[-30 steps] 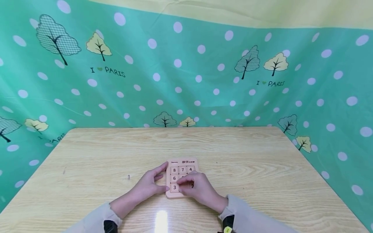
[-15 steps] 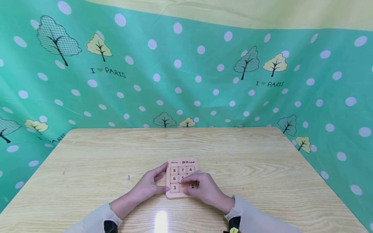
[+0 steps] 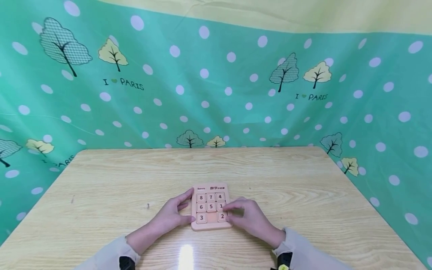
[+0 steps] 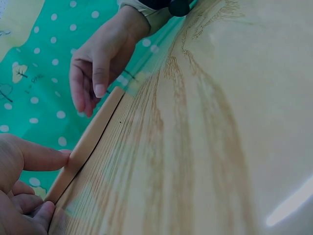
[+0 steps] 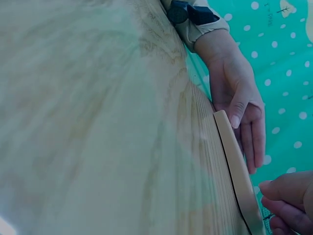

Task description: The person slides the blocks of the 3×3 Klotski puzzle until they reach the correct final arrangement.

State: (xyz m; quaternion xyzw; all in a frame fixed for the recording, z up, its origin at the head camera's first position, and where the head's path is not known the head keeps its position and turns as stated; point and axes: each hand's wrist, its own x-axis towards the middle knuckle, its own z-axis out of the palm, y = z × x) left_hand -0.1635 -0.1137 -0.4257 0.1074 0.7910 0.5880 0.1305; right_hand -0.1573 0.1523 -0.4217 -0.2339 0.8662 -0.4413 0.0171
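Observation:
A pink sliding number puzzle lies flat on the table, its rows reading 8 7 4, then 6 5 1, then 3, a gap and 2. My left hand holds its left side, index finger near the upper corner and thumb near the lower one. In the left wrist view the thumb meets the board's edge. Over the right side is my right hand, its fingertips by the 1 tile and the 2 tile. Its fingers are loosely bent with nothing between them; contact with the tiles cannot be told.
The wooden table extends around the puzzle on all sides. A green dotted cloth with printed trees hangs behind it and at both sides. A bright light reflection shows near the front.
My right hand has moved right across the puzzle, from the bottom middle to its right edge, uncovering the 5, 1 and 2 tiles and the gap. My left hand stays at the left side.

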